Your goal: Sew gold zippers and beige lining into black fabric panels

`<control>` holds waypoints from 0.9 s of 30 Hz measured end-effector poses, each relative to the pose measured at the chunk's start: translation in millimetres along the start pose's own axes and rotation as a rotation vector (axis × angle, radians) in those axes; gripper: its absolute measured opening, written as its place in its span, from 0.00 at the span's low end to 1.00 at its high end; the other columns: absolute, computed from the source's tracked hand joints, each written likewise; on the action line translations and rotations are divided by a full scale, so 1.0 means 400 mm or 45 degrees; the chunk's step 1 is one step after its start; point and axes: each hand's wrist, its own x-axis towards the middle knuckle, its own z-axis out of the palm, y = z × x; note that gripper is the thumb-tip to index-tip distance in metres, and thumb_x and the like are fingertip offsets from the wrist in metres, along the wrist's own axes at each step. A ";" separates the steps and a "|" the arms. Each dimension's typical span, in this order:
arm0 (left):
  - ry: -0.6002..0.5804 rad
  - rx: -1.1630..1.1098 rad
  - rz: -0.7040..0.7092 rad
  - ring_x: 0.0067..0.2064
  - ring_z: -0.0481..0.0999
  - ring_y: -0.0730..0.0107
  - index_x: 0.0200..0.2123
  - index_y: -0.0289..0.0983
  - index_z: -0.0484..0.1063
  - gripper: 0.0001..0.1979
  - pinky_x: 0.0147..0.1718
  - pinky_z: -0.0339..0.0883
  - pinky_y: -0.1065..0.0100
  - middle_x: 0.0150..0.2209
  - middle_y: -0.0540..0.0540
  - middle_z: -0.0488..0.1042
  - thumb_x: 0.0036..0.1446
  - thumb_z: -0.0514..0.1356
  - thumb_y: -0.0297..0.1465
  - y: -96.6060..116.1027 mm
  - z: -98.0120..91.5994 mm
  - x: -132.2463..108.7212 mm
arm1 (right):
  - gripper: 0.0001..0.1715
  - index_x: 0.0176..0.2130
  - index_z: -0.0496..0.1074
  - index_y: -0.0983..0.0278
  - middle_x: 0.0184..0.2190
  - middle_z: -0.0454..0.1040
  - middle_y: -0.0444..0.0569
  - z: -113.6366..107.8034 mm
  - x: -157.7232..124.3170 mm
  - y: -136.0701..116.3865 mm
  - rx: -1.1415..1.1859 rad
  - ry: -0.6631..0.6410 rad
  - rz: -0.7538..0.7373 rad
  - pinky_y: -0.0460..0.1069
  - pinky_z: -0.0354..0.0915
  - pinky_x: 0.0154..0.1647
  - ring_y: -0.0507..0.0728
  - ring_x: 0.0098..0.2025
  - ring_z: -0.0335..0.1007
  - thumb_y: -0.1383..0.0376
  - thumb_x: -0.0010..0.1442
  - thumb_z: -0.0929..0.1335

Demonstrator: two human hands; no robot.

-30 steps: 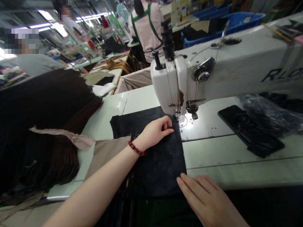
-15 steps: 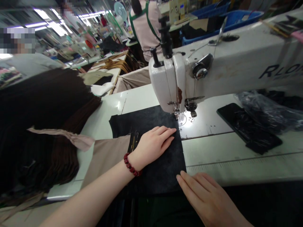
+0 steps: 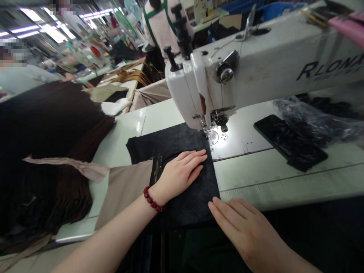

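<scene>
My left hand (image 3: 179, 172), with a red bead bracelet at the wrist, lies flat and open on a dark fabric piece (image 3: 196, 193) spread on the white sewing table (image 3: 256, 178). Its fingertips point at the presser foot (image 3: 205, 132) of the white sewing machine (image 3: 256, 72). A zipper (image 3: 156, 170) shows just left of that hand, where tan fabric (image 3: 125, 189) meets the dark piece. My right hand (image 3: 241, 231) rests flat and open at the table's near edge, fingertips touching the dark fabric's lower right corner.
A tall stack of dark brown fabric pieces (image 3: 48, 151) fills the left of the table. A black phone (image 3: 287, 140) and a crumpled dark plastic bag (image 3: 315, 121) lie right of the needle. Other people work at stations behind.
My left hand uncurled from a loose fist near the needle, flattened, and slid back toward me on the dark fabric. The zipper beside it came into view. My right hand barely moved.
</scene>
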 end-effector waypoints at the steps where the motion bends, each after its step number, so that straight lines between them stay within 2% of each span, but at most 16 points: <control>1: -0.004 -0.006 -0.007 0.60 0.67 0.66 0.58 0.43 0.67 0.16 0.63 0.60 0.59 0.62 0.50 0.67 0.68 0.53 0.33 0.001 -0.002 0.000 | 0.27 0.59 0.67 0.75 0.54 0.72 0.57 0.001 -0.001 -0.001 -0.002 -0.005 0.003 0.55 0.67 0.49 0.60 0.47 0.67 0.75 0.63 0.57; 5: -0.021 -0.041 -0.045 0.60 0.66 0.67 0.58 0.44 0.66 0.16 0.63 0.59 0.61 0.63 0.52 0.66 0.68 0.53 0.33 0.004 -0.005 -0.001 | 0.25 0.58 0.68 0.75 0.54 0.72 0.57 -0.004 0.000 -0.001 -0.014 0.023 -0.012 0.54 0.66 0.49 0.59 0.47 0.68 0.73 0.65 0.57; 8: -0.026 -0.073 -0.057 0.60 0.65 0.67 0.59 0.45 0.65 0.17 0.64 0.58 0.61 0.63 0.53 0.65 0.68 0.53 0.33 0.004 -0.004 -0.003 | 0.19 0.54 0.71 0.68 0.51 0.74 0.52 -0.024 0.015 0.020 0.082 0.025 0.009 0.52 0.66 0.49 0.57 0.47 0.68 0.67 0.68 0.60; 11: -0.020 -0.089 -0.063 0.61 0.65 0.66 0.60 0.45 0.65 0.18 0.64 0.59 0.60 0.63 0.53 0.64 0.68 0.53 0.33 0.003 -0.001 -0.006 | 0.17 0.52 0.72 0.64 0.45 0.75 0.50 -0.050 0.058 0.078 0.125 -0.033 0.129 0.52 0.66 0.47 0.56 0.44 0.69 0.61 0.68 0.63; 15: 0.010 -0.112 -0.087 0.60 0.65 0.65 0.60 0.45 0.65 0.18 0.63 0.60 0.60 0.63 0.53 0.65 0.68 0.53 0.32 0.003 0.002 -0.006 | 0.19 0.55 0.70 0.62 0.35 0.73 0.49 -0.061 0.148 0.184 -0.205 -0.118 0.215 0.52 0.63 0.39 0.57 0.37 0.69 0.63 0.66 0.64; 19: 0.046 -0.131 -0.075 0.60 0.66 0.65 0.58 0.44 0.67 0.17 0.62 0.61 0.60 0.63 0.52 0.66 0.68 0.53 0.32 -0.005 0.003 0.007 | 0.18 0.55 0.70 0.53 0.27 0.72 0.43 -0.059 0.224 0.255 -0.382 -0.262 0.259 0.50 0.53 0.27 0.54 0.27 0.68 0.61 0.67 0.63; 21: 0.064 -0.139 -0.048 0.60 0.66 0.64 0.58 0.43 0.67 0.16 0.62 0.62 0.59 0.62 0.50 0.66 0.68 0.53 0.32 -0.015 0.004 0.018 | 0.17 0.54 0.71 0.51 0.29 0.75 0.42 -0.058 0.243 0.273 -0.387 -0.299 0.286 0.50 0.50 0.25 0.54 0.28 0.70 0.60 0.67 0.62; 24: 0.081 -0.156 -0.009 0.59 0.67 0.64 0.57 0.41 0.68 0.16 0.61 0.62 0.58 0.62 0.48 0.67 0.68 0.52 0.32 -0.032 0.005 0.034 | 0.18 0.55 0.70 0.51 0.34 0.78 0.43 -0.052 0.250 0.289 -0.367 -0.306 0.292 0.50 0.52 0.27 0.56 0.32 0.73 0.60 0.68 0.62; 27: 0.085 -0.155 0.002 0.59 0.67 0.63 0.57 0.41 0.67 0.16 0.60 0.63 0.57 0.62 0.48 0.66 0.68 0.53 0.32 -0.047 0.006 0.047 | 0.20 0.58 0.68 0.52 0.35 0.78 0.43 -0.039 0.244 0.299 -0.366 -0.282 0.302 0.51 0.55 0.30 0.56 0.34 0.74 0.60 0.69 0.60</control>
